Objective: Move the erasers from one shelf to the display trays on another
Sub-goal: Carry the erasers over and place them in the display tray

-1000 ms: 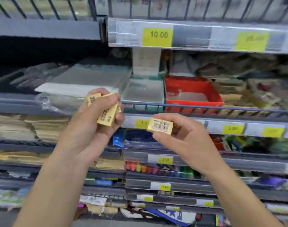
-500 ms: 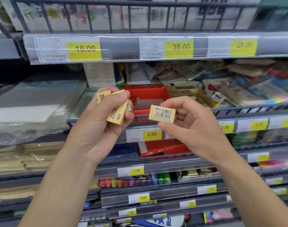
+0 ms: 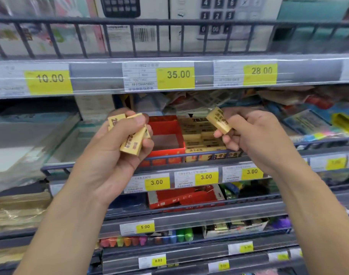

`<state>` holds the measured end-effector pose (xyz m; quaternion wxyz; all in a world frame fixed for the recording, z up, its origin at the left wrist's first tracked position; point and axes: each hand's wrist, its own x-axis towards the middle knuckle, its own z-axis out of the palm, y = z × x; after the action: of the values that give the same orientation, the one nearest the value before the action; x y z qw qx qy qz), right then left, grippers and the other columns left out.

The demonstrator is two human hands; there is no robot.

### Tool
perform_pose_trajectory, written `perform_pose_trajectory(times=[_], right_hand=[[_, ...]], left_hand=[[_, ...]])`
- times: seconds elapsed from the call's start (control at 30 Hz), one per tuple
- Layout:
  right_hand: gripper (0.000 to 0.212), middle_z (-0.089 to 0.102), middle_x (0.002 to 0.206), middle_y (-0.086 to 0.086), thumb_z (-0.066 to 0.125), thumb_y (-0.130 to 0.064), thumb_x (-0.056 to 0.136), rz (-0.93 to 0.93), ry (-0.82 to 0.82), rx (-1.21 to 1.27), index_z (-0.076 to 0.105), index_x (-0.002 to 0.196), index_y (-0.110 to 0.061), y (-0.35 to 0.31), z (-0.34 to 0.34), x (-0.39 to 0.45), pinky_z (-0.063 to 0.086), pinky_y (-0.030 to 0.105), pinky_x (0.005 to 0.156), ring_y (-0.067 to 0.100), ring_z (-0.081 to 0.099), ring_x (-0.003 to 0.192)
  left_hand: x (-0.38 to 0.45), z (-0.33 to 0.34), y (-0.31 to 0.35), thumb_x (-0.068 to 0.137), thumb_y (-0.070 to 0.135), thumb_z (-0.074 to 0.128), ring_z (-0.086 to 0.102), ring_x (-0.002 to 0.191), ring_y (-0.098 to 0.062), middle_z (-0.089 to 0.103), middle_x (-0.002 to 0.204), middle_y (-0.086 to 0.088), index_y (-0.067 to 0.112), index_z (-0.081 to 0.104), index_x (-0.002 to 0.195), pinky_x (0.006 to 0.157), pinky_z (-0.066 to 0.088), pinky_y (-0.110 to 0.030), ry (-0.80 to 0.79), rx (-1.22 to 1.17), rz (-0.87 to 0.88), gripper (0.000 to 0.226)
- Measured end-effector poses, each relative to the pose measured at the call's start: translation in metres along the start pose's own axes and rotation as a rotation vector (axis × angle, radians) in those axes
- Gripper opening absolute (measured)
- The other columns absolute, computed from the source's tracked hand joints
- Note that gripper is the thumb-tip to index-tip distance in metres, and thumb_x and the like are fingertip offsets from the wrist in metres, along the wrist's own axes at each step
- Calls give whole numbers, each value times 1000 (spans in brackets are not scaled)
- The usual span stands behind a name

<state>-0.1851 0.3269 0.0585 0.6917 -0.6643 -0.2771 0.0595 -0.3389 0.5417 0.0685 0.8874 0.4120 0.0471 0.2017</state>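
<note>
My left hand [image 3: 118,147] grips a small bunch of yellow boxed erasers [image 3: 130,143] in front of the middle shelf. My right hand [image 3: 255,135] pinches a single yellow eraser [image 3: 219,121], tilted, just above a yellow display tray [image 3: 209,153] that holds several matching erasers. Beside that tray, to its left, stands a red display tray [image 3: 165,150] with nothing visible inside. Both trays sit behind the shelf's dark wire rail [image 3: 169,156].
Yellow price labels [image 3: 206,176] run along every shelf edge. Calculator boxes [image 3: 129,26] stand on the top shelf behind a wire fence. Plastic folders [image 3: 30,135] lie left of the trays, loose stationery packs [image 3: 318,120] to the right. Highlighters [image 3: 129,241] fill a lower shelf.
The view has swung right and closer to the shelf with the trays. My right hand has carried its eraser up and rightward over the yellow tray. My left hand keeps its bunch.
</note>
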Motion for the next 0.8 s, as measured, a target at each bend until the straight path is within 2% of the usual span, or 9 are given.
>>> perform_pose_trajectory(times=[0.17,0.27,0.33,0.43,0.57,0.63,0.67,0.73,0.8], right_hand=[[21,72,83,22,61,-20,87,26,-114,10,76,99,-10,-2,-5,9,43,30,53,29,54,65],[25,73,81,13,64,-24,85,33,-224,-141,77,106,-28,-5,-9,12,47,27,62,21,58,66],[23,74,78,2,66,-27,83,26,-239,-291,74,105,-28,-7,-10,16,47,29,66,16,61,65],[16,76,79,-5,68,-24,86,29,-229,-504,70,100,-31,-9,-7,23,50,32,64,10,64,64],[14,76,72,-7,71,-15,90,108,-245,-591,73,98,-27,-8,4,33,51,16,54,5,66,57],[15,76,70,-5,72,-16,91,158,-271,-615,72,105,-20,-5,10,37,49,13,53,5,68,57],[17,76,71,-8,73,-18,90,170,-289,-657,71,107,-20,-5,12,39,48,11,52,3,68,57],[24,72,69,-21,76,-31,87,154,-326,-837,68,110,-31,-6,16,41,45,8,51,-5,65,60],[34,66,75,-26,77,-43,83,122,-334,-1018,67,114,-38,-9,18,41,44,13,61,-4,63,73]], left_hand=[[5,6,0,53,9,88,69,76,-20,71,82,-7,18,76,69,53,51,-20,30,-2,0,22],[8,7,1,53,9,88,68,76,-20,70,80,-7,18,76,68,53,52,-20,23,2,-2,21],[10,7,1,52,10,87,68,75,-19,69,80,-8,18,76,68,52,52,-20,19,8,-7,21],[12,7,1,53,10,87,69,74,-18,70,78,-8,17,76,66,52,52,-20,24,18,-14,18],[14,5,0,65,7,82,69,73,-18,70,77,-9,14,75,69,52,52,-20,34,19,-25,11],[15,5,0,65,7,82,69,73,-19,69,77,-10,12,71,78,51,52,-21,43,6,-29,17],[16,5,-1,66,6,81,69,73,-19,69,77,-10,11,68,82,51,52,-21,44,2,-29,21],[16,4,0,68,6,80,69,73,-18,69,77,-10,10,65,86,51,52,-20,42,2,-30,24],[16,3,0,69,7,80,68,74,-18,69,77,-9,11,64,87,52,52,-20,38,5,-30,24]])
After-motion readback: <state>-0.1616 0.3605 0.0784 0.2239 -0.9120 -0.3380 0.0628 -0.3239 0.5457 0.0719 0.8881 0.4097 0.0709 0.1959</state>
